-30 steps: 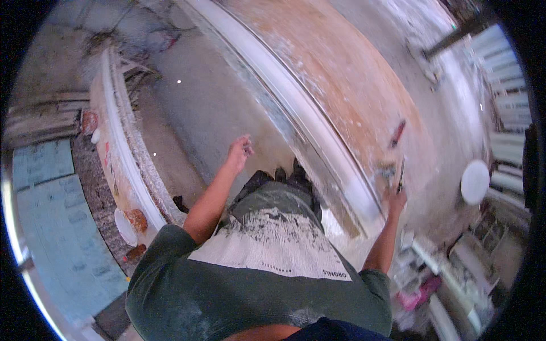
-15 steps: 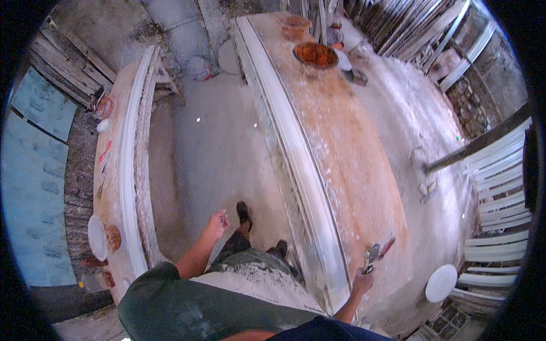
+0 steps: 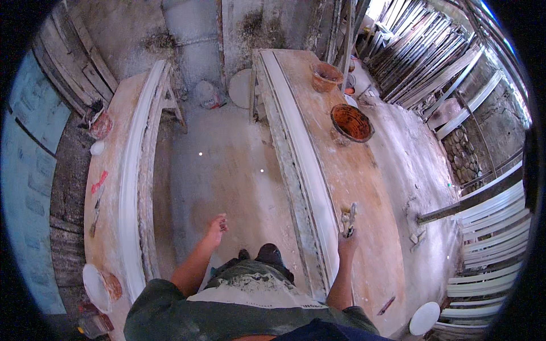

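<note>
My left hand (image 3: 216, 228) hangs over the floor between two long benches, its fingers loosely curled and apart, with nothing seen in it. My right hand (image 3: 347, 241) is closed around a short, plaster-smeared hand tool (image 3: 349, 214); its exact kind is too blurred to tell. That tool is above the right bench (image 3: 369, 199), beside a long white moulding strip (image 3: 304, 153) along the bench's inner edge. Behind the right hand, near my body, a slim dark red-handled tool (image 3: 386, 306) lies on the same bench.
Farther along the right bench stand a brown-stained bowl (image 3: 351, 123) and an orange tub (image 3: 326, 78). The left bench bears another white strip (image 3: 133, 159), a red tool (image 3: 99, 182) and a white-rimmed bucket (image 3: 98, 287). White lengths (image 3: 489, 227) are racked at right.
I have moved forward between the benches, and the far bowls now appear nearer. My right hand has moved forward with its tool, leaving the red-handled tool behind it.
</note>
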Demonstrator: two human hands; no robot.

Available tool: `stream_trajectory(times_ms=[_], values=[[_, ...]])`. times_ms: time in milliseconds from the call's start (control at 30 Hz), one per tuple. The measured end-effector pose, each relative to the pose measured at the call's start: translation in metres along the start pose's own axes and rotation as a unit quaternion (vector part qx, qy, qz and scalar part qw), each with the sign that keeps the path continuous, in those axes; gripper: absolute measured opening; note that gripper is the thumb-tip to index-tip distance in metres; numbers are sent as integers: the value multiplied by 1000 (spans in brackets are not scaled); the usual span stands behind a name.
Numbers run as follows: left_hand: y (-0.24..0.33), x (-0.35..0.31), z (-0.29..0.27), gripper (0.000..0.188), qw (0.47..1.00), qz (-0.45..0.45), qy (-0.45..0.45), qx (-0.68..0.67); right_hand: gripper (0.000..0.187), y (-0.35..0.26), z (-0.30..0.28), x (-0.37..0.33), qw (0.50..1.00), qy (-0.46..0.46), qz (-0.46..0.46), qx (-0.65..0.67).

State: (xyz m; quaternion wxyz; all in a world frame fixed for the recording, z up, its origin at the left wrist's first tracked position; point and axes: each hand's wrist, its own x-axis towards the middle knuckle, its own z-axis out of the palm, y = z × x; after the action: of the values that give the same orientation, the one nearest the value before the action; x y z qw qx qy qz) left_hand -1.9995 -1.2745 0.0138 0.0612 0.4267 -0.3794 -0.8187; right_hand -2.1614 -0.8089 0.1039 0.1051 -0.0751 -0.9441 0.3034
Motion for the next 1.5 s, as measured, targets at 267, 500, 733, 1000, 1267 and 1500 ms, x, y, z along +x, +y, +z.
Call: stream_trajectory(times_ms=[267, 500, 733, 1000, 1267, 1500], values=[[80, 123, 94, 17, 997, -3, -75, -12, 28, -52, 92, 132, 997, -8, 27, -79], [163, 302, 155, 16, 995, 9, -93, -17, 47, 48, 174, 267, 977, -55, -16, -204], [284, 417, 121, 20, 996, 74, 19, -39, 41, -54, 152, 315, 930, 300, 206, -59], [334, 567, 191, 25, 997, -72, -20, -19, 28, -333, 132, 438, 917, 291, 100, 254], [471, 756, 314, 16, 991, -83, -73, 70, 13, -470, 352, 549, 961, 179, 78, 195], [604, 883, 300, 20, 996, 1, -90, 17, 14, -567, 522, 605, 995, -22, 13, 97]])
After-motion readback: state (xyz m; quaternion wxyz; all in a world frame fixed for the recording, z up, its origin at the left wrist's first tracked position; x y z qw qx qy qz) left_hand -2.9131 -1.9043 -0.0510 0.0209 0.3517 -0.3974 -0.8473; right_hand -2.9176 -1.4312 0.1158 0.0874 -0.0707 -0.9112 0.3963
